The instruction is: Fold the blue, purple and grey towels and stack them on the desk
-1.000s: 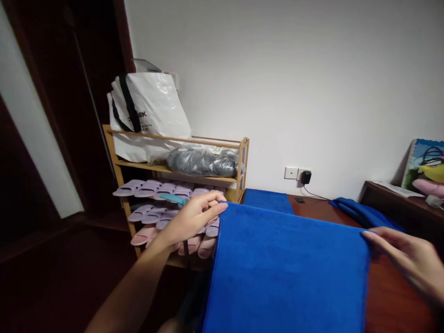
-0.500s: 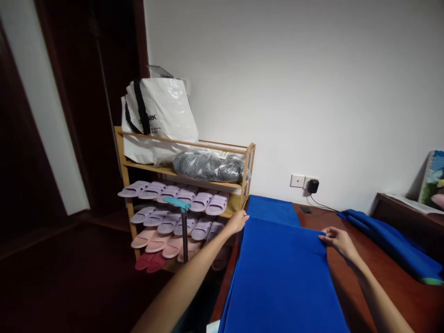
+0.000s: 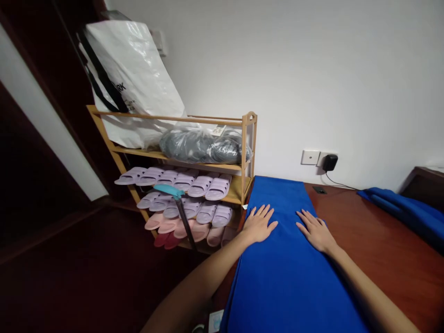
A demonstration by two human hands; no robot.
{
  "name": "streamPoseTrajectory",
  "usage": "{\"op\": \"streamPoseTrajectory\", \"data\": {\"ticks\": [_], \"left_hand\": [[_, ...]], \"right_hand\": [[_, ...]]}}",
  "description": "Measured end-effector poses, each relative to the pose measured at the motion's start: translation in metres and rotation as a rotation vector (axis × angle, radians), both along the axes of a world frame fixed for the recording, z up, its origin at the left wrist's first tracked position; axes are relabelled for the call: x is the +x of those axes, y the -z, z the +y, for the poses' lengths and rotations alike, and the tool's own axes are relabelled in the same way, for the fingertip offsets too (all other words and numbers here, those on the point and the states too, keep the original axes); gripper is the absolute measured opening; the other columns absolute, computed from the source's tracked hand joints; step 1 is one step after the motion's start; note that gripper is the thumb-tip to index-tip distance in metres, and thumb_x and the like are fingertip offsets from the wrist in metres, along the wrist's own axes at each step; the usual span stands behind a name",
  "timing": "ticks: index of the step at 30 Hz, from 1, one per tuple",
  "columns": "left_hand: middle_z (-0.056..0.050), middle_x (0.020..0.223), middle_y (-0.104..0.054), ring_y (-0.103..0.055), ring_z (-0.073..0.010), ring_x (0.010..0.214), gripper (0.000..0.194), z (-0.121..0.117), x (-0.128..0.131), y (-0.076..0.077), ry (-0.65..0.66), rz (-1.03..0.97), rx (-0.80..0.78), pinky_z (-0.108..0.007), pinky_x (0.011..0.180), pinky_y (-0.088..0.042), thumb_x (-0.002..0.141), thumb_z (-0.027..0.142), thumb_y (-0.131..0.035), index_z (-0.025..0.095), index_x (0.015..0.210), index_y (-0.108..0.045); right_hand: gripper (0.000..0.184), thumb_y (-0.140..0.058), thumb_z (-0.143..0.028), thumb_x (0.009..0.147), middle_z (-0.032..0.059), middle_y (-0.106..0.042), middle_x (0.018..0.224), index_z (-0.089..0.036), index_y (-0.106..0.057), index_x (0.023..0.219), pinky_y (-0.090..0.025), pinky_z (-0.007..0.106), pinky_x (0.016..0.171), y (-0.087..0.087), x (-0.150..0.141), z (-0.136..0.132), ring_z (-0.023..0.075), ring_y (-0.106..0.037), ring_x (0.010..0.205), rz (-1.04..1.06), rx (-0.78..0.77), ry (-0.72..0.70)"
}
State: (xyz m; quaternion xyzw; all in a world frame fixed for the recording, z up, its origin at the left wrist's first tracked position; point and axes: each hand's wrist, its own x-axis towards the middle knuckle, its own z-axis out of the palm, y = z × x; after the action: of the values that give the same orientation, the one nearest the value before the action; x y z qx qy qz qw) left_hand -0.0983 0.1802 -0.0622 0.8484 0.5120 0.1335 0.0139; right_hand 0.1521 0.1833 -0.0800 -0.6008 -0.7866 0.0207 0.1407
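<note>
A long piece of folded blue cloth lies along the left side of the brown wooden table, its far end close to the wall. My left hand rests palm down on its left part with the fingers spread. On the right part, my right hand also lies flat, fingers stretched forward. Neither hand grips the cloth. More blue fabric lies bunched at the right of the table.
Left of the table stands a wooden shoe rack with lilac slippers and pink ones. It bears a white bag and a plastic-wrapped grey bundle. A teal-topped pole leans before it. A black plug sits in the wall.
Both hands have let go of the cloth's raised fold edge and now press flat on it. The fold lies down toward the far end. The view has shifted and tilted.
</note>
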Motion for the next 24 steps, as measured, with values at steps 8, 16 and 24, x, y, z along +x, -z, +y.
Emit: {"op": "streamPoseTrajectory", "data": {"ticks": [8, 16, 24], "left_hand": [[-0.004, 0.152, -0.023, -0.012, -0.0288, 0.139, 0.062, -0.002, 0.000, 0.004, -0.048, 0.063, -0.044, -0.057, 0.109, -0.007, 0.094, 0.060, -0.018, 0.026, 0.144, -0.029], [-0.003, 0.152, -0.021, -0.012, -0.0283, 0.139, 0.063, -0.010, -0.002, 0.004, -0.018, 0.079, -0.069, -0.059, 0.108, -0.005, 0.094, 0.061, -0.016, 0.027, 0.145, -0.025], [-0.002, 0.152, -0.022, -0.012, -0.0273, 0.139, 0.060, -0.023, -0.001, 0.005, -0.020, 0.085, -0.067, -0.057, 0.109, -0.005, 0.094, 0.060, -0.017, 0.028, 0.145, -0.025]], "right_hand": [[0.067, -0.015, -0.068, 0.086, -0.0006, -0.022, 0.151, -0.035, -0.028, 0.142, -0.015, 0.049, 0.111, 0.007, 0.007, -0.001, 0.0225, -0.012, 0.140, -0.085, -0.047, 0.059], [0.067, -0.013, -0.069, 0.085, -0.0030, -0.021, 0.151, -0.037, -0.024, 0.142, -0.018, 0.049, 0.111, 0.008, 0.010, -0.013, 0.0211, -0.016, 0.140, -0.122, -0.046, 0.067], [0.066, -0.011, -0.069, 0.085, -0.0025, -0.022, 0.151, -0.038, -0.025, 0.142, -0.016, 0.052, 0.110, 0.007, 0.009, -0.025, 0.0220, -0.016, 0.140, -0.121, -0.058, 0.076]]}}
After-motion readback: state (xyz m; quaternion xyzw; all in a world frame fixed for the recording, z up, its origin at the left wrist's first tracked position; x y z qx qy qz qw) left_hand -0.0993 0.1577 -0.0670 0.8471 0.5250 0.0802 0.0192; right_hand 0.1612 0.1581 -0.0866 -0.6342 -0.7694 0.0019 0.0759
